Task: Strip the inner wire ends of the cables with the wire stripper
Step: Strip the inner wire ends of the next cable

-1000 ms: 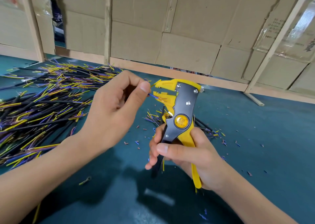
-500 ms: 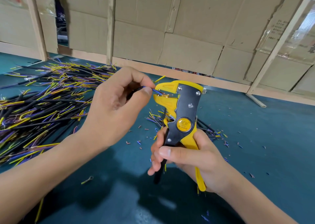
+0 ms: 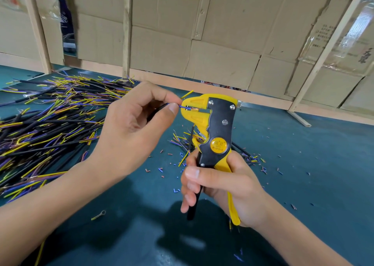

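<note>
Fingers, left: thumb and forefinger of the left hand (image 3: 129, 130) pinch a black cable (image 3: 159, 108) near its end; the other fingers are curled in.
Fingers, right: the right hand (image 3: 220, 186) wraps both handles of the wire stripper (image 3: 212, 136), thumb across the front.
Wire: a blue inner wire (image 3: 185, 108) reaches into the stripper's yellow mouth, bare copper showing inside; a yellow inner wire (image 3: 187, 94) angles up past the top.
Surroundings: a heap of cables (image 3: 44, 128) lies left on the green table (image 3: 313, 164); a smaller bundle (image 3: 180, 141) sits behind the stripper, partly hidden by it; insulation bits (image 3: 162, 169) are scattered near the hands; a ring terminal (image 3: 98, 215) lies in front.
Backdrop: cardboard sheets (image 3: 212, 27) on wooden battens.
Writing: the round yellow badge (image 3: 218, 145) reads B-01212; printing on the cardboard is too blurred to read.
</note>
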Available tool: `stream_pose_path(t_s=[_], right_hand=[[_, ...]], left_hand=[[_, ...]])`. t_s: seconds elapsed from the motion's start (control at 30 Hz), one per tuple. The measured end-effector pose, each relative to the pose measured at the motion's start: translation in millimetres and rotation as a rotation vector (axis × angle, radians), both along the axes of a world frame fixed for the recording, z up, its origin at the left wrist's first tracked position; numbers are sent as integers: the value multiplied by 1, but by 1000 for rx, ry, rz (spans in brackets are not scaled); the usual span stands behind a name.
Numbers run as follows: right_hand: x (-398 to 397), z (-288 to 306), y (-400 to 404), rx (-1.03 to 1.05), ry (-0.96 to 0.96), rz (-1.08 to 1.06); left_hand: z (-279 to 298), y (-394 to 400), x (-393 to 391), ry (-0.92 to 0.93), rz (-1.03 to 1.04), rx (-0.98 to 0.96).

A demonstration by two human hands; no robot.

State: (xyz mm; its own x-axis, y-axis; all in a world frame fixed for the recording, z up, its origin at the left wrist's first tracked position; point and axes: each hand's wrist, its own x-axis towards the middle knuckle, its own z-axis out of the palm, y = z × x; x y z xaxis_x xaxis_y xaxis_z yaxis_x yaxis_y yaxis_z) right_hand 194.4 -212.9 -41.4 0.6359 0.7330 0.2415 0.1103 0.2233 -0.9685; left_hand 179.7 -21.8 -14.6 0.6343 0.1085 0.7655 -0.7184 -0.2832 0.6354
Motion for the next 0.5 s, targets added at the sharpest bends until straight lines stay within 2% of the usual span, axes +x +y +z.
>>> stream_pose_path(t_s=[0.33,0.43,0.5], right_hand=[[3,-1,-2,1,-3,47],[5,-1,-2,8,1,58],[6,-2,-3,4,-7,63]], left_hand=[[-1,3,3,-68,18,81],[-2,6,6,-38,-18,51],[-1,6,9,12,-66,-39]])
